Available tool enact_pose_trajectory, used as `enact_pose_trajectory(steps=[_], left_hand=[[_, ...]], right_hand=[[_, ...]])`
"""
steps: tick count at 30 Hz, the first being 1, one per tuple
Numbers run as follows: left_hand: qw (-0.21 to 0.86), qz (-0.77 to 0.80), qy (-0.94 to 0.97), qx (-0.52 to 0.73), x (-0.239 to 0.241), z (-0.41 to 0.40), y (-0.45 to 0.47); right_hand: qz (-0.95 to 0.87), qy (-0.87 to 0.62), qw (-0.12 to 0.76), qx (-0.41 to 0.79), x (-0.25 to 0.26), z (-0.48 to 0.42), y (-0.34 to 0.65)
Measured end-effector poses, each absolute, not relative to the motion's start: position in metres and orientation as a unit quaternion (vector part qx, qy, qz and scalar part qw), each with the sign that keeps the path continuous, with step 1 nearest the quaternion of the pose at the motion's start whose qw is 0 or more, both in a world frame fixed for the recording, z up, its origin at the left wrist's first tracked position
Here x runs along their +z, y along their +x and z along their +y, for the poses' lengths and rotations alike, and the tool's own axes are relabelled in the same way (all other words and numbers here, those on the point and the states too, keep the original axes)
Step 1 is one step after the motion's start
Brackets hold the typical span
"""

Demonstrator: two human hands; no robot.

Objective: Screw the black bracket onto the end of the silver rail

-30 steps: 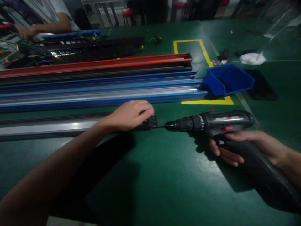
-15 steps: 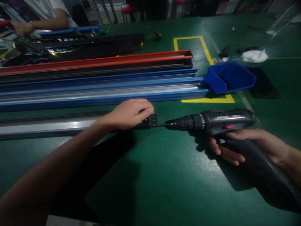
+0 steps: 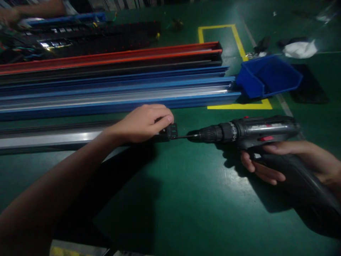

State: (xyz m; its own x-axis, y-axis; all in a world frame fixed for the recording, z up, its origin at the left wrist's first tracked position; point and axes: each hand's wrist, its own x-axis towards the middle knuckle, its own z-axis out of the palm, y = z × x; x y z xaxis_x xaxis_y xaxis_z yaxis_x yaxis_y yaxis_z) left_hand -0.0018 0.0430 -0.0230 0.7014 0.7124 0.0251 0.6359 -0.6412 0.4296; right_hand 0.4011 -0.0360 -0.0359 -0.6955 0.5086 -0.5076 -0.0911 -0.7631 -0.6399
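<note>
Hands (image 3: pixel 144 123) on rail end (image 3: pixel 167 135), on drill (image 3: pixel 230 131), green tabletop (image 3: pixel 197 192) between

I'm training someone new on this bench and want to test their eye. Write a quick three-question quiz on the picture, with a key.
1. Which hand holds the drill, and which is on the rail?
2. True or false: the red channel lies farther from the rail than the blue channels do.
3. What colour is the bin by the right-hand ends of the blue channels? a) red b) blue c) yellow

Key: 1. The right hand holds the drill; the left hand is on the rail. 2. True. 3. b
</note>
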Motion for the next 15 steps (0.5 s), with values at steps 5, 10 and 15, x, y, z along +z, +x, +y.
enact_pose_trajectory(steps=[5,10,15], left_hand=[[0.200,0.377,0.900,0.093,-0.023,0.043,-0.002],[0.204,0.377,0.899,0.089,-0.023,0.042,-0.002],[0.208,0.379,0.897,0.087,-0.022,0.042,-0.002]], right_hand=[[-0.296,-0.340,0.172,0.876,-0.041,-0.036,0.404],[-0.303,-0.336,0.172,0.875,-0.043,-0.036,0.403],[-0.299,-0.314,0.182,0.882,-0.048,-0.038,0.404]])
